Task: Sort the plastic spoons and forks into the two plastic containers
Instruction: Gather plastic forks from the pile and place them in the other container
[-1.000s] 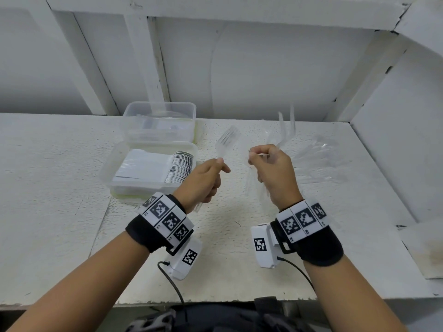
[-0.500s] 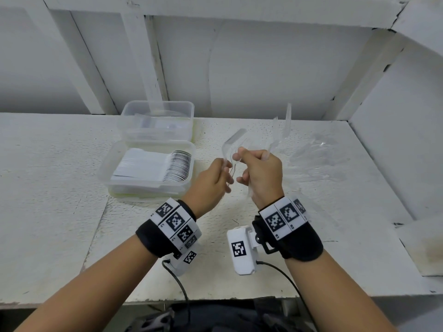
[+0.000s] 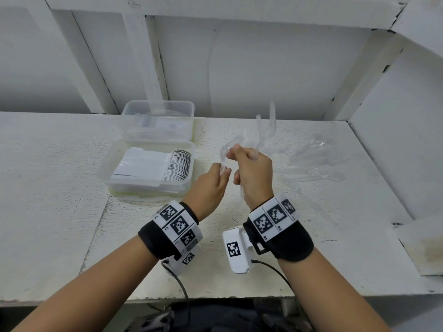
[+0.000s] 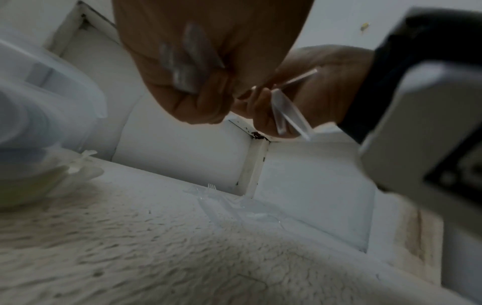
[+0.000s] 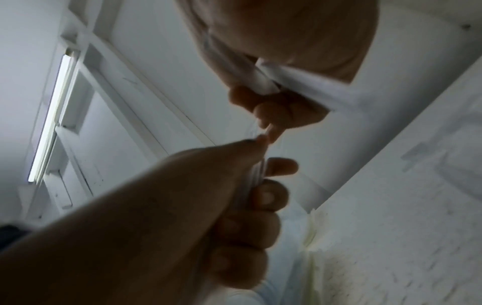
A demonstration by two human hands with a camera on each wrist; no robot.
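My right hand (image 3: 237, 155) grips a bunch of clear plastic cutlery (image 3: 269, 121) above the table's middle, handles sticking up and down out of the fist. My left hand (image 3: 221, 168) is right beside it, fingers curled on clear cutlery pieces (image 4: 187, 62), and both hands pinch one clear piece (image 3: 225, 152) between them. In the right wrist view the left hand (image 5: 263, 165) clasps clear handles (image 5: 256, 173). The near container (image 3: 112, 164) holds a neat stack of spoons. The far container (image 3: 129, 109) holds loose clear cutlery.
A loose pile of clear cutlery (image 3: 318, 159) lies on the white table (image 3: 48, 188) to the right of my hands. White walls and posts close in the back and right side. A cable hangs over the table's front edge.
The left hand, which held a fork upright apart from the right hand, has moved right to meet it. Both now pinch one clear piece together.
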